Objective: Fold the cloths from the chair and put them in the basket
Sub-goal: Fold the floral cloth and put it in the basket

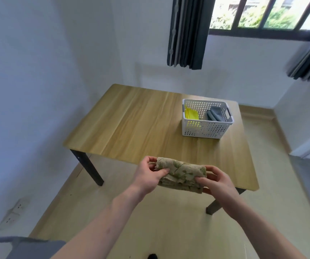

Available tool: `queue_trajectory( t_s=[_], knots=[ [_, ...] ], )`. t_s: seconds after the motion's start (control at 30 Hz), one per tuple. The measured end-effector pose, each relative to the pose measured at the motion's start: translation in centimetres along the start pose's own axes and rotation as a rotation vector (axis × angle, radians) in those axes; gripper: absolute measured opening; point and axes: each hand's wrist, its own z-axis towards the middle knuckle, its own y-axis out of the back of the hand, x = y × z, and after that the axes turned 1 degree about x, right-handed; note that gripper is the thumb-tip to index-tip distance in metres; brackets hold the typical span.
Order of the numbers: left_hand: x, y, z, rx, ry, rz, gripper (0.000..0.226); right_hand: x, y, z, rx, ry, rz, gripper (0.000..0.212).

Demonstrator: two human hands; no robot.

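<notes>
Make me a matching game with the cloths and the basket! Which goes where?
Things:
1. yellow cloth
2. grey cloth
3. green patterned cloth
4. basket

Places:
A. standing on the table
B. held in both hands
C. right side of the basket
D. left side of the basket

Pairs: 1-D, 2-C, 3-B, 4-A. The left hand and right hand each pinch one end.

White walls (38, 71), barred window (262, 14), wooden table (131, 124).
</notes>
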Motion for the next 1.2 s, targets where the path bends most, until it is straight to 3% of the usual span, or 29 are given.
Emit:
queue_trajectory(
  t_s=[0.27,0.6,0.93,1.2],
  knots=[
    [-7.9,-4.0,11.0,0.060,-0.081,0.074,0.025,5.8,4.6,9.6,-0.029,0.056,-0.048,0.030],
    [-13.4,-12.1,24.7,-0.017,-0.151,0.168,0.018,10.3,13.8,24.0,0.002,0.059,-0.101,0.025],
    [-11.8,-16.8,31.8,-0.111,-0.003,0.259,0.019,11.8,20.1,35.6,0.163,-0.065,-0.201,0.025],
    [-11.2,-18.0,38.2,-0.081,0.095,0.475,0.032,10.9,20.2,44.4,0.050,-0.086,-0.243,0.027]
  ],
)
